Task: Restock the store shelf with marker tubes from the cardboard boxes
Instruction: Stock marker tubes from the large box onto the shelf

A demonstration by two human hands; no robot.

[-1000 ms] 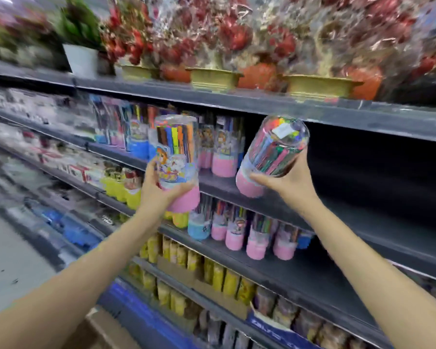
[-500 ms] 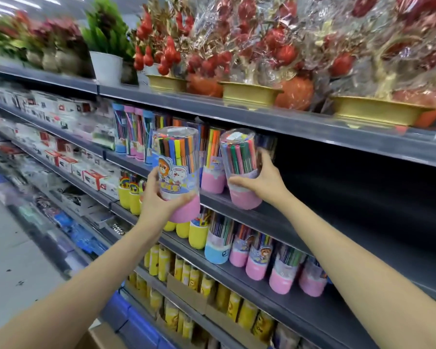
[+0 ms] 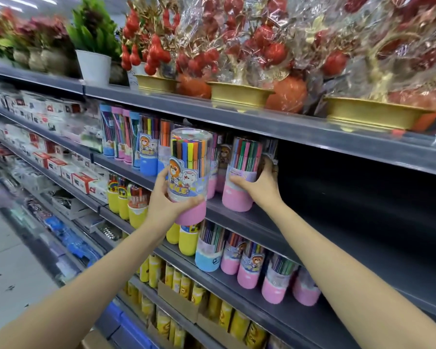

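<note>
Pink-based marker tube point(image 3: 241, 175) stands on the grey shelf point(image 3: 267, 222), at the right end of the row of tubes already there, and my right hand point(image 3: 258, 186) wraps it: thumb across the front label, fingers curled round the far side, partly hidden behind the clear wall. If I let go while it is tilted or sitting close to the shelf's front lip, I judge it could tip forward and roll off; it is tall and narrow. Pushing it back too hard could also knock the neighbouring tubes just to its left, which stand close together.

My left hand point(image 3: 170, 201) grips a second marker tube point(image 3: 189, 177) in the air in front of that same shelf, just left of the first. Fingers curl under and round the join of clear body and pink base, thumb up the left side. That grip is low on a top-heavy tube, so it might swing or slip if I reach in one-handed.
</note>
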